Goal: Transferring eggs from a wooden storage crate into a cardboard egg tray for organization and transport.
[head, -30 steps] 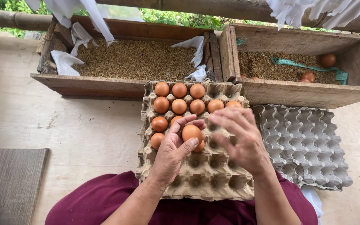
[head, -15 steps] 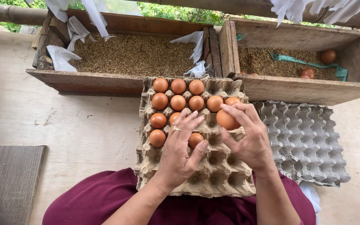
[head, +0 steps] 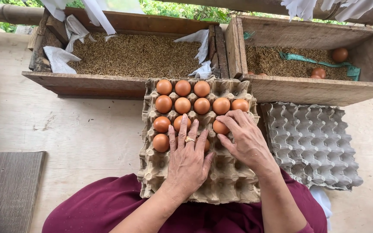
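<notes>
A brown cardboard egg tray point(head: 234, 190) lies on my lap, its far rows filled with several brown eggs point(head: 182, 105). My left hand point(head: 188, 157) lies flat on the tray with fingers apart. Its fingertips rest over an egg point(head: 177, 123) in the third row, and another egg point(head: 207, 146) peeks out beside the fingers. My right hand point(head: 244, 140) curls its fingers around a brown egg point(head: 219, 127) that sits in a cell of the third row. The near rows of the tray hold no eggs.
A grey egg tray point(head: 311, 142) lies to the right. Behind are two wooden nest boxes of husk: the left box point(head: 91, 82) with white cloth scraps, the right box point(head: 316, 88) holding three eggs point(head: 339, 54) and a green strap. A dark mat point(head: 5, 185) lies at left.
My left hand set its egg into the tray and flattened over the eggs. My right hand carried its egg down and left into a third-row cell.
</notes>
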